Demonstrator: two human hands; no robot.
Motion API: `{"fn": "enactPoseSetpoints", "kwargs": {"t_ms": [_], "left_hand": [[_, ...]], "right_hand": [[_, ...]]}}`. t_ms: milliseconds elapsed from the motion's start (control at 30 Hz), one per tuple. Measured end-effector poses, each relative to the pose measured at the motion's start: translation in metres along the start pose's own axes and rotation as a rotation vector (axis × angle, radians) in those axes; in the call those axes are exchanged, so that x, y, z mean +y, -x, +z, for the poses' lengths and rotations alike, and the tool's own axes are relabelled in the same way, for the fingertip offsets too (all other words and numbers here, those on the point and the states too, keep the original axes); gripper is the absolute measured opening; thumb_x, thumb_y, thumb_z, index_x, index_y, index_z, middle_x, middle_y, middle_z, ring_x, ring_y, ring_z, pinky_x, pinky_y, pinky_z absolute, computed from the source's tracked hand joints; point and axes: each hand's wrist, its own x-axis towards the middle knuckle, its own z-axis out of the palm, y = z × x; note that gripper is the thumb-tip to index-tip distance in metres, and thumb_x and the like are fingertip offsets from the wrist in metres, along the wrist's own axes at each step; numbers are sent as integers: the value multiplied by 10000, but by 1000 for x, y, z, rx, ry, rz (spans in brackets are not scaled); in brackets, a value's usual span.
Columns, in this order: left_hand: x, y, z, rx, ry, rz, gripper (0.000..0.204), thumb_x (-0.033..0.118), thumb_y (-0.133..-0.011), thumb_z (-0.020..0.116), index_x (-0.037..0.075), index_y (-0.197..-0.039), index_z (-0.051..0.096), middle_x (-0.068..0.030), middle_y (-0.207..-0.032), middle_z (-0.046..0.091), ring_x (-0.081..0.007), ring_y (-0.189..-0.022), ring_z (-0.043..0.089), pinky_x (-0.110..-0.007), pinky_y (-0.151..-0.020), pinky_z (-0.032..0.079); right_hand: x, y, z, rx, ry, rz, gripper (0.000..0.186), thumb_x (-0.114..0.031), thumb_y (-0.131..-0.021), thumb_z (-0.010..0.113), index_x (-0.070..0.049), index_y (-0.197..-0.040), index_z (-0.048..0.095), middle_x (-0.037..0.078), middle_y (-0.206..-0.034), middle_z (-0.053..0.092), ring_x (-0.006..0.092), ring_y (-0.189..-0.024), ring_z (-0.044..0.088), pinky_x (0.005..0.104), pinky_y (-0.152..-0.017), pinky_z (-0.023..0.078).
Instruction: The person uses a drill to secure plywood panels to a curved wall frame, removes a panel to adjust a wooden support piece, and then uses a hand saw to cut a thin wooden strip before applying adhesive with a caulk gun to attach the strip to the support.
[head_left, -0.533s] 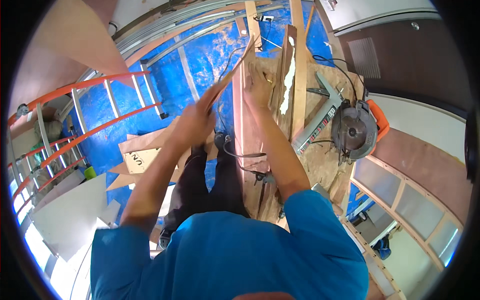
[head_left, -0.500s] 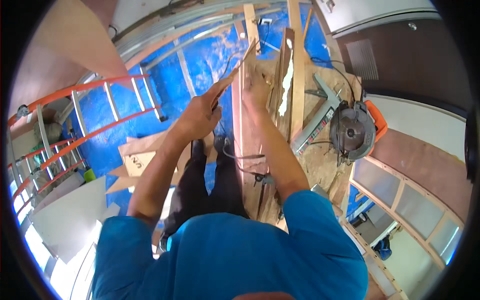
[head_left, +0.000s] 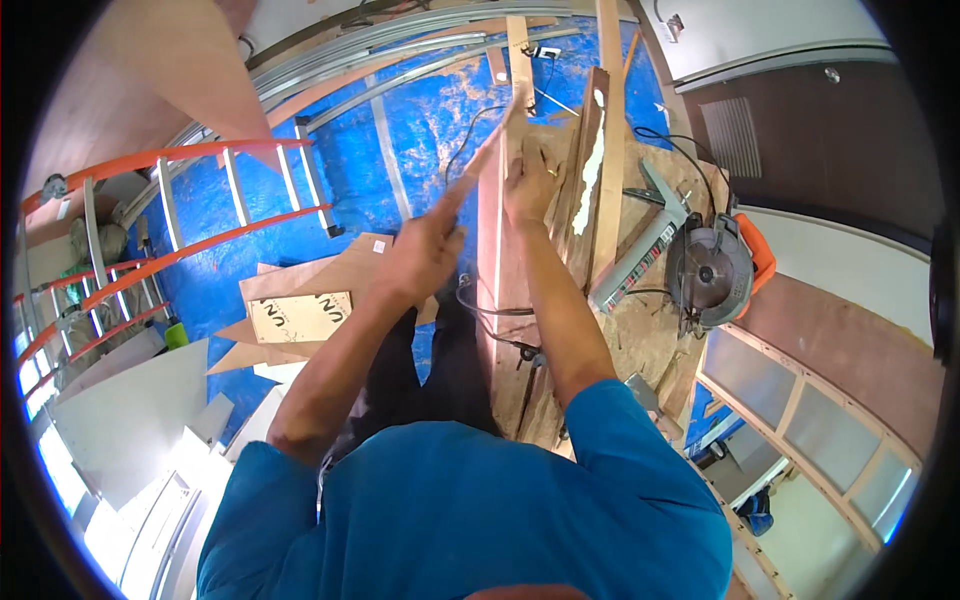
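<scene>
Strip, perhaps wooden, and lettered panel

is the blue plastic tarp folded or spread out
Spread: the blue plastic tarp lies open over a wide area, with flat brown sheets on it.

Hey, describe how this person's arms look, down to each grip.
Plain blue short sleeves end near the elbows, leaving the left forearm and right forearm bare. The left grip and right grip are ungloved, five-fingered hands. No watch or wristband shows at either wrist.
</scene>
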Motion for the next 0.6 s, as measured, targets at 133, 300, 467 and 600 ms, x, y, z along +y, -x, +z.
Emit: {"fn": "enactPoseSetpoints", "kwargs": {"t_ms": [133, 300, 467, 600], "left_hand": [[-5, -5, 19, -36, -282, 131, 676, 43, -946, 560, 157, -1582, 363, -325, -1167, 658, -524, -974, 652, -550, -847, 540], [-64, -1, 15, 16, -209, 290, 625, 57, -981, 562, 110, -1573, 369, -324, -1282, 626, -504, -1126, 631, -515, -904, 529], [22, 35, 1, -83, -227, 6, 632, 3, -974, 546, 96, -1575, 375, -283, -1360, 622, -474, -1233, 618, -461, -1008, 523], [63, 94, -29, -57, -314, 56, 617, -3, -972, 523, 77, -1569, 391, -296, -1283, 650, -495, -1109, 659, -488, -911, 543]], "right_hand": [[8, 2, -9, 111, -295, 72, 452, -42, -927, 610, -21, -1378, 630, 187, -1286, 690, 413, -1220, 566, 472, -1053, 459], [3, -6, -23, 60, -252, -18, 407, -84, -957, 608, -35, -1357, 666, 175, -1364, 665, 408, -1234, 532, 458, -1082, 444], [9, -1, -9, 131, -294, 12, 367, -93, -958, 611, -41, -1311, 698, 163, -1293, 701, 400, -1228, 535, 458, -1077, 439], [9, -3, -10, 71, -253, 5, 358, -93, -952, 624, -39, -1297, 706, 178, -1247, 711, 403, -1213, 541, 453, -1078, 433]]}}
